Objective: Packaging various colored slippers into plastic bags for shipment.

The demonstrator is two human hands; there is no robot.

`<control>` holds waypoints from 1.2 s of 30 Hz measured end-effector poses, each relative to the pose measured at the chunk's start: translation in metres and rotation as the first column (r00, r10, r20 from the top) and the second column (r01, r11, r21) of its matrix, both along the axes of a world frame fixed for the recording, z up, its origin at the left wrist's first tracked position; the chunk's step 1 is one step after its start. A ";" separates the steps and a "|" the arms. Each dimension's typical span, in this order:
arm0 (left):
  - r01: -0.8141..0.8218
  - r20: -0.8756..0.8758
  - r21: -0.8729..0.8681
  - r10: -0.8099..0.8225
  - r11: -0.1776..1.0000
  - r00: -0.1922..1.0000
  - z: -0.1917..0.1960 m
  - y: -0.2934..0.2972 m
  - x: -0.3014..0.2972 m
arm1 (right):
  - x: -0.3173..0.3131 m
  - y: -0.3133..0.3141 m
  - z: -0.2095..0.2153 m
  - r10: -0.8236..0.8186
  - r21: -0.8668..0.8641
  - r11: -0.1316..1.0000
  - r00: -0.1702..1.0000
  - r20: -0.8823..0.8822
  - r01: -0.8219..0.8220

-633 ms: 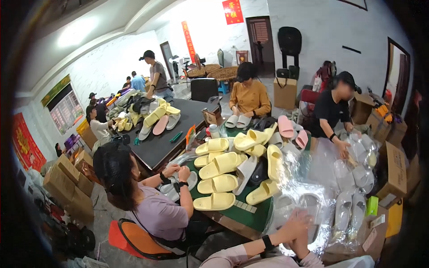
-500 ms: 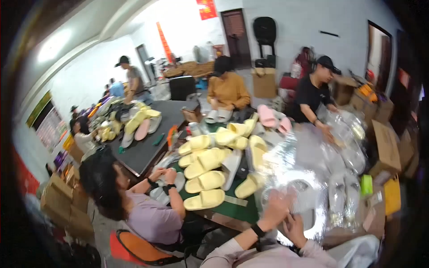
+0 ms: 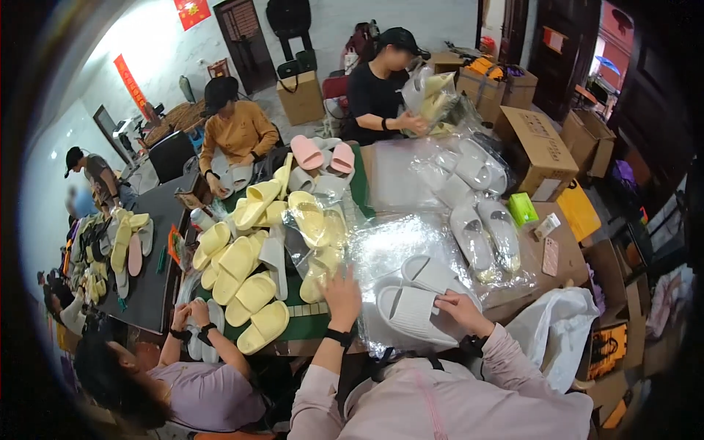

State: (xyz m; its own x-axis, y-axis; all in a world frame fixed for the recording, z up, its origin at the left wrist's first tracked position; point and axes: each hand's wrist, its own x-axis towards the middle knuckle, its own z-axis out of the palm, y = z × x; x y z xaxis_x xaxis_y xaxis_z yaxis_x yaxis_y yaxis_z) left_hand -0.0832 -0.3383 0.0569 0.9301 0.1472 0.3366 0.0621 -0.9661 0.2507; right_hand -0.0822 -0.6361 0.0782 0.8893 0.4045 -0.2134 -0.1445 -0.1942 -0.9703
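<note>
A pair of light grey slippers [image 3: 415, 314] lies in front of me on shiny clear plastic bags [image 3: 381, 246]. My right hand [image 3: 463, 311] has its thumb and fingers closed at the edge of the nearer slipper's strap. To the left, my left hand [image 3: 342, 297] is spread with fingers stretched out, at the near end of yellow slippers [image 3: 312, 220] partly under clear plastic. Whether its fingertips touch the slipper or only the plastic, I cannot tell. Grey slippers in a clear bag [image 3: 484, 238] lie beyond my right hand.
Loose yellow slippers [image 3: 253, 297] crowd the table's left side, beside a person in a lilac shirt [image 3: 209, 389]. Pink slippers [image 3: 306, 152] lie farther back. Across the table, a person in black [image 3: 374, 95] handles bagged slippers. A phone [image 3: 550, 257] and cardboard boxes [image 3: 539, 150] are at right.
The view has swung right. My hands, close together over the grey slippers before, are now apart, the left one over by the yellow slippers. The person in black now holds up bagged yellow slippers.
</note>
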 end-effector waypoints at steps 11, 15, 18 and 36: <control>0.234 0.289 -0.022 -0.218 0.972 0.932 -0.009 0.011 -0.005 | -0.009 -0.017 0.039 0.517 0.546 0.800 0.749 -0.414 -0.250; 0.389 0.316 -0.042 -0.357 0.920 0.879 0.026 -0.009 0.010 | -0.005 -0.003 0.044 0.485 0.485 0.841 0.733 -0.477 -0.240; 0.418 0.279 -0.080 -0.383 0.905 0.881 0.039 -0.017 0.009 | 0.007 0.000 0.014 0.421 0.474 0.857 0.807 -0.415 -0.203; 0.611 0.225 -0.055 -0.587 0.789 0.778 0.057 -0.104 -0.017 | -0.010 0.045 -0.013 0.186 -0.435 0.896 0.808 0.559 0.095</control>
